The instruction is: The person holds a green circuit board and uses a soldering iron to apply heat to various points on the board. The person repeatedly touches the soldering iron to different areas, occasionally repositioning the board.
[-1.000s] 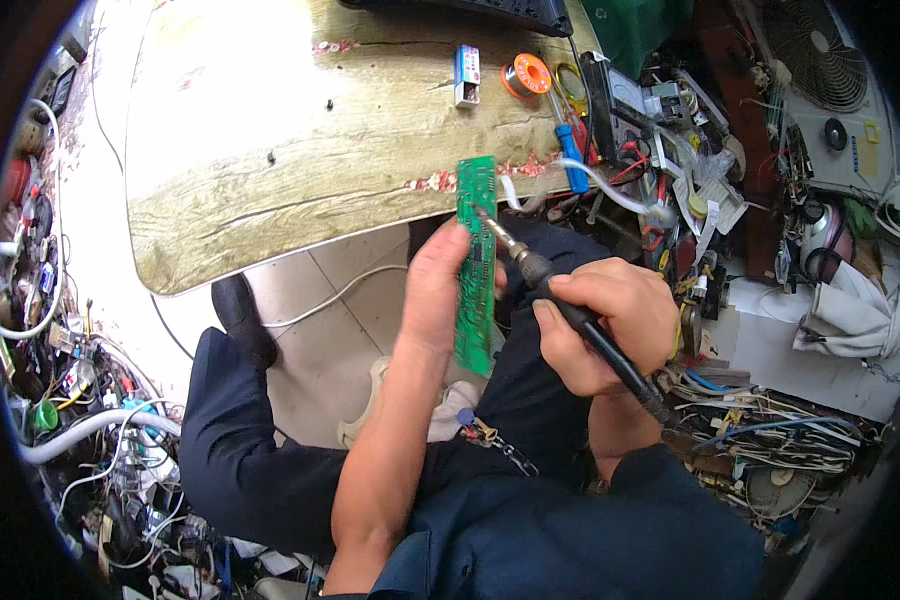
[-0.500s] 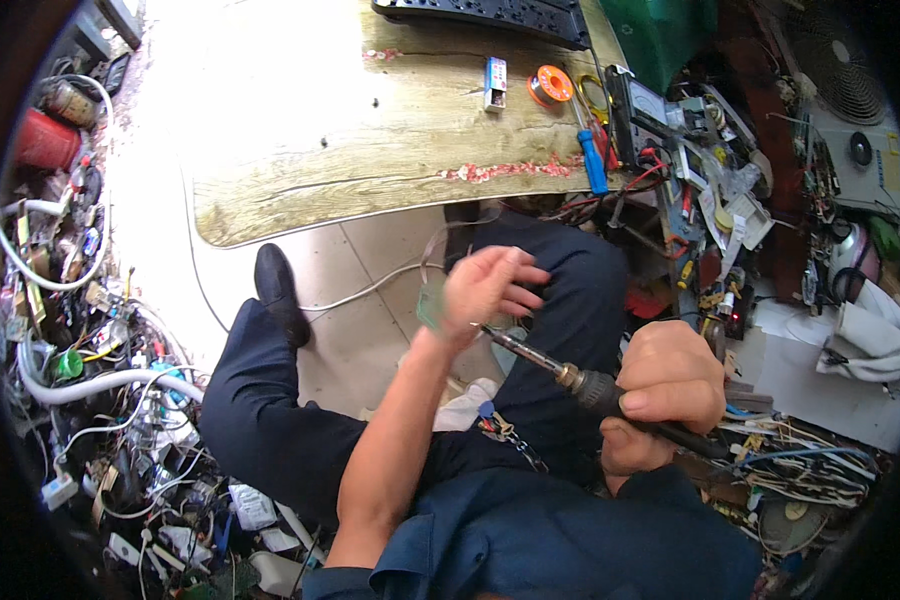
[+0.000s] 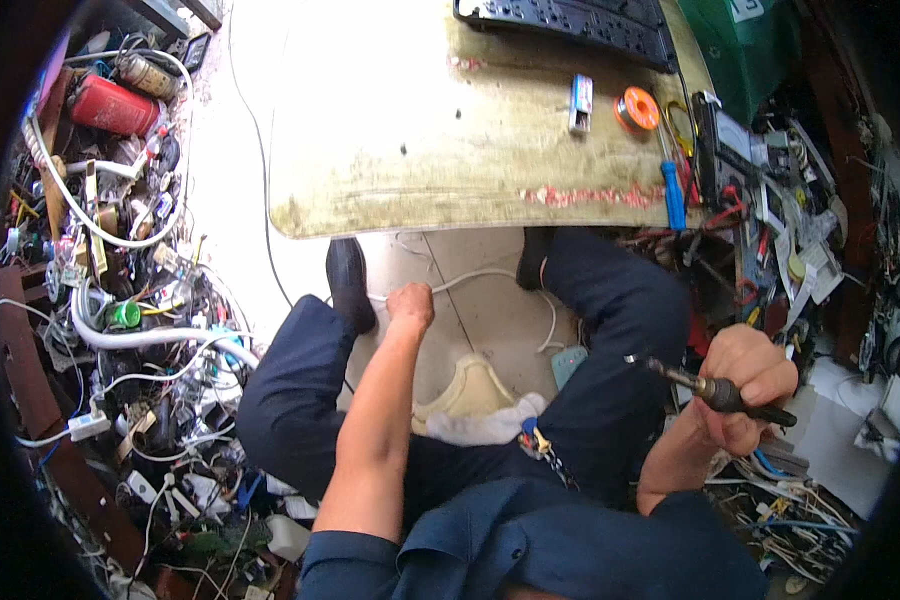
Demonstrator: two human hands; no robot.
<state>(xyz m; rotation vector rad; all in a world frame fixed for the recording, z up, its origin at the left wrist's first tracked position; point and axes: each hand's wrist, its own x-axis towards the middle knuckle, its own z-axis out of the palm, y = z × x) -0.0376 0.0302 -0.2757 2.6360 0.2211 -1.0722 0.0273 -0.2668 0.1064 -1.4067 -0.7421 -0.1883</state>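
Observation:
My right hand [image 3: 748, 372], at the right above my thigh, is closed round a soldering iron [image 3: 722, 392] by its dark handle. The iron's metal barrel points left, away from my other hand. My left hand [image 3: 410, 305] is a fist over the floor between my knees, just below the table edge. Its fingers are tucked in, and whether anything is inside is hidden. A white cable [image 3: 482, 273] on the floor passes behind that fist. A small pale green flat piece [image 3: 568, 366] lies beside my right thigh, near the end of a thin white lead [image 3: 550, 325].
On the wooden table [image 3: 370, 190] are a blue screwdriver [image 3: 674, 196], an orange solder spool [image 3: 637, 109], a small open box [image 3: 581, 103] and a black panel [image 3: 570, 30]. A black meter [image 3: 730, 140] stands right. Heaped parts and cables [image 3: 170, 400] crowd the left side.
My left hand has gone from beside the iron's tip, fingers spread around the green piece, down-left into a fist. The green piece now rests by my right thigh. The iron has moved right.

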